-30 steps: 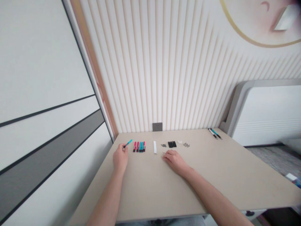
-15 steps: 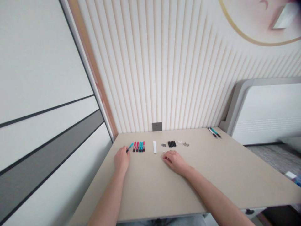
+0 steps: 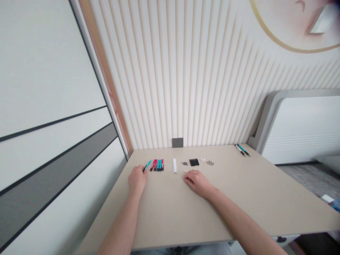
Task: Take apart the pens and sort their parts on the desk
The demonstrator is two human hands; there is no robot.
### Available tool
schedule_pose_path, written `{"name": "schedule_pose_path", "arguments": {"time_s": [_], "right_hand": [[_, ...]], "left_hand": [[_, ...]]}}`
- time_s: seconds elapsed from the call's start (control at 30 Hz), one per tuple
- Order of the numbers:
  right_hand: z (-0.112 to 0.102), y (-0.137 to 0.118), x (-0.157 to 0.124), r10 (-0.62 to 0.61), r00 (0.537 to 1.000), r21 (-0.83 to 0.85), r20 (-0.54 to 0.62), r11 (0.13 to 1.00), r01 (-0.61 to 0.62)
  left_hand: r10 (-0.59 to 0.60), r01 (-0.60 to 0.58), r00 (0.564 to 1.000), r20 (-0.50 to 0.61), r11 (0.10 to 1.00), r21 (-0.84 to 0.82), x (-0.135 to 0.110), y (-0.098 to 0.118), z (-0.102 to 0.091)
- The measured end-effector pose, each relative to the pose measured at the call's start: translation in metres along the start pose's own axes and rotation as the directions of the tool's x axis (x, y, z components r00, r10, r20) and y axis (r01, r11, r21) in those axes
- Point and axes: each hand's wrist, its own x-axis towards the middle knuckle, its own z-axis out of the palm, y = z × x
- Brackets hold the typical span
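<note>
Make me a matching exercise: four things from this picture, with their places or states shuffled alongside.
1. Left hand
2. Dark socket
3. Black cylinders
4. Two pens

A. At the back right corner of the table
B. Just right of the grey pieces
C. Holding a turquoise piece
D. On the ribbed wall

Pairs: 1-C; 2-D; 3-B; 4-A

In front of me I see a white wall (image 3: 164, 71) with ridges going up and down. Low on it, just above the back edge of my bench (image 3: 170, 212), is a dark gray socket (image 3: 177, 142). On my left is a big white panel (image 3: 47, 63) with dark lines. On my right I see a white headboard (image 3: 305, 120) with a gray edge. High up is part of a gold ring (image 3: 308, 51).
</note>
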Motion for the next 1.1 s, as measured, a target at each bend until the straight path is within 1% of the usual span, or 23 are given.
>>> {"name": "schedule_pose_path", "arguments": {"time_s": [0.13, 0.23, 0.33, 0.4, 0.47, 0.53, 0.63, 0.73, 0.93, 1.1], "right_hand": [[0.002, 0.002, 0.0, 0.012, 1.0, 0.014, 0.004, 1.0, -0.012], [0.002, 0.003, 0.0, 0.023, 1.0, 0.033, -0.009, 0.999, -0.023], [-0.001, 0.011, 0.001, 0.086, 0.993, 0.055, -0.08, 0.995, -0.082], [-0.006, 0.021, 0.002, 0.178, 0.971, 0.061, -0.159, 0.983, -0.17], [-0.012, 0.035, 0.002, 0.277, 0.932, 0.047, -0.233, 0.961, -0.274], [-0.019, 0.049, 0.0, 0.362, 0.89, 0.01, -0.276, 0.927, -0.374], [-0.025, 0.064, -0.004, 0.473, 0.838, -0.063, -0.272, 0.86, -0.506], [-0.025, 0.067, -0.004, 0.53, 0.81, -0.133, -0.251, 0.81, -0.571], [-0.014, 0.065, 0.003, 0.558, 0.802, -0.23, -0.216, 0.769, -0.597], [-0.012, 0.068, 0.006, 0.562, 0.798, -0.243, -0.218, 0.76, -0.602]], "left_hand": [[-0.058, 0.059, 0.998, 0.018, 0.998, -0.032, 0.002, 0.002, -0.002], [-0.067, 0.069, 0.997, 0.041, 0.997, -0.039, 0.002, 0.001, -0.002], [-0.041, 0.043, 0.998, 0.047, 0.999, -0.031, 0.002, 0.001, -0.002], [-0.025, 0.027, 0.999, 0.048, 0.999, -0.025, 0.002, 0.001, -0.002], [-0.022, 0.023, 0.999, 0.047, 0.999, -0.022, 0.001, 0.001, -0.002], [-0.025, 0.026, 0.999, 0.041, 0.999, -0.02, 0.001, 0.002, -0.002], [-0.035, 0.035, 0.999, 0.021, 0.999, -0.017, 0.0, 0.002, -0.003], [-0.044, 0.044, 0.999, 0.003, 0.999, -0.012, 0.0, 0.002, -0.003], [-0.055, 0.055, 0.998, 0.027, 0.998, 0.005, 0.006, -0.001, 0.002], [-0.025, 0.025, 0.999, 0.024, 1.0, 0.0, 0.005, -0.002, 0.004]]}}
